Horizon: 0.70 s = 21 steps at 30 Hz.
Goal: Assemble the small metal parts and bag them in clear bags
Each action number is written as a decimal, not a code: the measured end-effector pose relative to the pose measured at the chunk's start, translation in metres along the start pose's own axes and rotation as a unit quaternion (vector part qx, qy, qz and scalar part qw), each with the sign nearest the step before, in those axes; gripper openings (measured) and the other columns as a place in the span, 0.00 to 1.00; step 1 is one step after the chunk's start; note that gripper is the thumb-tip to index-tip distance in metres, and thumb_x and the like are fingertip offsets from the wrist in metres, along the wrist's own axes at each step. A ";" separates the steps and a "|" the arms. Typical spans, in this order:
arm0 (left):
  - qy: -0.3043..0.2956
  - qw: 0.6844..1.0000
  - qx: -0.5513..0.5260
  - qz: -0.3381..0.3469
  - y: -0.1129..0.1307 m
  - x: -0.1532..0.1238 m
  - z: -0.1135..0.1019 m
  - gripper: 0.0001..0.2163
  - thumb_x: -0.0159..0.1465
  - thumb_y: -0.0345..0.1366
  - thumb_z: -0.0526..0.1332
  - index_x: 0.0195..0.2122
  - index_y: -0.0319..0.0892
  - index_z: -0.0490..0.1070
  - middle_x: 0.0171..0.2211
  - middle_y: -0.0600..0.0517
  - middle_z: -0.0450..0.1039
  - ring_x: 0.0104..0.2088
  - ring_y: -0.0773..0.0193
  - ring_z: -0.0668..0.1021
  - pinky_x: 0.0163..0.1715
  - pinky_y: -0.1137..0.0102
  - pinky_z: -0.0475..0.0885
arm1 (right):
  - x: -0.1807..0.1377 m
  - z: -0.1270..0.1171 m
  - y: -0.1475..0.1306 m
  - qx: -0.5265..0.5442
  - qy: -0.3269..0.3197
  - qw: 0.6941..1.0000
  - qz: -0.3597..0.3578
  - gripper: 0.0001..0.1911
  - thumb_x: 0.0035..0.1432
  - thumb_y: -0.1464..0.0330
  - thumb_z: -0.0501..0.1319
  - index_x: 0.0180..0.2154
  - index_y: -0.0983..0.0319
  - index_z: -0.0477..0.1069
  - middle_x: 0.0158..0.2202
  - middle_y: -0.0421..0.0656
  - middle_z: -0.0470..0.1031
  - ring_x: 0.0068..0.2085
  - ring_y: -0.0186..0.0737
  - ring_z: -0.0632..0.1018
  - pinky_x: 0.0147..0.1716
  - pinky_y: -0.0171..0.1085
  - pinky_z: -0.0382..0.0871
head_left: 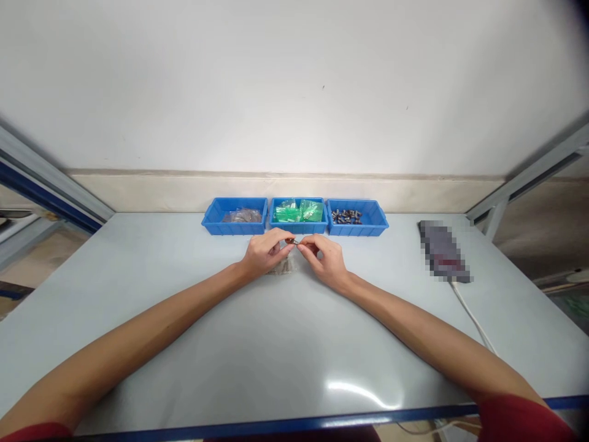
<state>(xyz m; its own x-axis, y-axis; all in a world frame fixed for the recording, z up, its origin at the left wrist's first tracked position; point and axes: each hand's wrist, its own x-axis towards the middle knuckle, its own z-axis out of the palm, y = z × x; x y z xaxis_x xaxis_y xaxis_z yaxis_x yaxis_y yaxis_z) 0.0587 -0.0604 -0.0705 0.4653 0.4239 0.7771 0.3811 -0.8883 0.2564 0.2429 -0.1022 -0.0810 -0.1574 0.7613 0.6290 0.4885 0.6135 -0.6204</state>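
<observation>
My left hand (265, 253) and my right hand (326, 261) meet in front of the middle bin. Between their fingertips is a small dark and silvery metal part (292, 242), too small to name more exactly. The left thumb and fingers pinch its darker end, while the right fingertips close on its other end. Below the left hand, a clear plastic bag (284, 266) lies on the table, partly covered by the fingers. Similar-looking small metal parts (346, 217) lie loose in the right blue bin (358, 230).
The middle blue bin (299, 228) contains green-printed plastic packets (299, 212). Clear plastic bags (243, 215) fill part of the left blue bin (234, 229). A blurred-out dark device (444, 252) with a white cable (473, 316) rests at right. A wall (285, 92) rises behind the grey table (257, 356).
</observation>
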 end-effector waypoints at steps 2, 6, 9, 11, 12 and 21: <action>0.001 1.000 0.003 0.003 0.000 0.000 0.000 0.06 0.66 0.34 0.58 0.39 0.38 0.71 0.29 0.51 0.76 0.19 0.74 0.69 0.22 0.78 0.65 | 0.000 0.000 0.000 0.003 0.001 1.000 0.002 0.08 0.63 0.66 0.57 0.35 0.61 0.72 0.28 0.41 0.74 0.28 0.34 0.72 0.30 0.33 0.66; 0.000 1.000 -0.003 0.020 -0.001 0.000 0.000 0.05 0.65 0.32 0.57 0.40 0.38 0.71 0.31 0.50 0.77 0.19 0.75 0.68 0.21 0.78 0.65 | 0.000 0.000 -0.001 0.008 0.003 1.000 0.002 0.08 0.64 0.67 0.56 0.35 0.62 0.72 0.29 0.42 0.74 0.28 0.34 0.72 0.30 0.33 0.66; 0.000 1.000 -0.002 0.020 0.000 0.000 -0.001 0.05 0.65 0.31 0.57 0.41 0.39 0.70 0.32 0.50 0.77 0.19 0.75 0.68 0.22 0.78 0.66 | 0.000 0.000 -0.002 0.005 0.001 1.000 -0.002 0.08 0.64 0.67 0.55 0.36 0.62 0.72 0.29 0.42 0.75 0.28 0.34 0.72 0.30 0.33 0.66; 0.000 1.000 0.000 0.018 0.000 -0.001 -0.001 0.05 0.65 0.31 0.57 0.41 0.39 0.70 0.32 0.50 0.77 0.19 0.74 0.68 0.22 0.78 0.66 | 0.000 0.000 -0.001 0.002 0.002 1.000 -0.007 0.08 0.64 0.67 0.55 0.36 0.62 0.72 0.29 0.42 0.75 0.28 0.34 0.72 0.30 0.33 0.66; -0.001 1.000 0.000 0.017 0.000 -0.001 -0.001 0.05 0.65 0.30 0.57 0.41 0.39 0.70 0.32 0.50 0.76 0.19 0.74 0.68 0.22 0.78 0.66 | 0.000 0.000 -0.001 0.001 0.001 1.000 -0.007 0.08 0.64 0.68 0.55 0.36 0.62 0.72 0.29 0.42 0.75 0.28 0.34 0.72 0.30 0.33 0.66; -0.012 0.999 -0.046 0.020 -0.004 -0.004 0.000 0.04 0.61 0.29 0.57 0.38 0.40 0.66 0.33 0.50 0.74 0.18 0.74 0.65 0.21 0.76 0.65 | 0.000 0.001 0.000 0.009 0.005 1.000 -0.002 0.08 0.64 0.68 0.55 0.35 0.61 0.71 0.30 0.42 0.75 0.29 0.35 0.73 0.32 0.34 0.67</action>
<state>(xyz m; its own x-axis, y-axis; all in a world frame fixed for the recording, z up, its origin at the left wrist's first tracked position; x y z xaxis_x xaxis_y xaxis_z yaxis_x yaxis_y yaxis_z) 0.0550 -0.0588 -0.0749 0.4974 0.3917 0.7741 0.2872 -0.9163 0.2791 0.2422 -0.1019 -0.0807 -0.1503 0.7568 0.6361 0.4730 0.6200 -0.6259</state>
